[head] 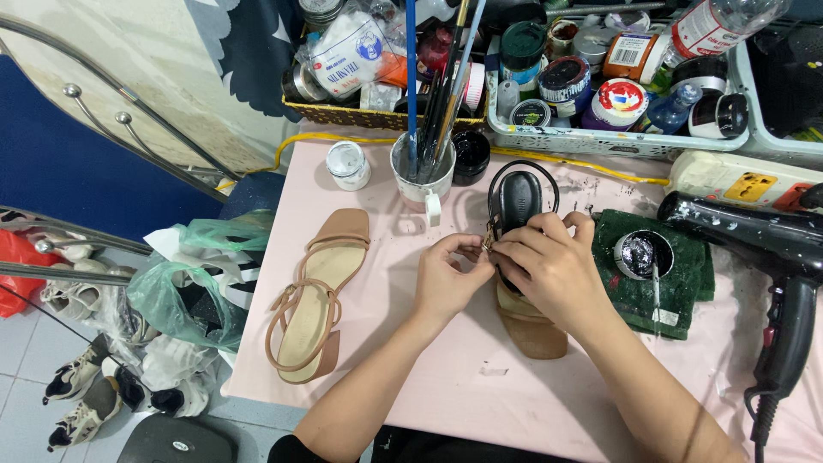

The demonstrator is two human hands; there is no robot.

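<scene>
A tan sandal with a black-painted heel and strap (pixel 517 202) lies in the middle of the pink table (pixel 480 377). My right hand (pixel 547 264) rests over its middle and grips it. My left hand (pixel 446 279) pinches the small buckle on the strap at the sandal's left side. Its tan toe part sticks out below my right hand. A second, all-tan strappy sandal (pixel 315 296) lies to the left, untouched.
A mug of brushes (pixel 423 171), a white jar (pixel 349 165) and a black jar (pixel 470 155) stand behind. A paint tin (pixel 643 255) sits on a green cloth (pixel 677 283). A black hair dryer (pixel 771 274) lies right. Crates of paint pots line the back. Shoes lie on the floor at left.
</scene>
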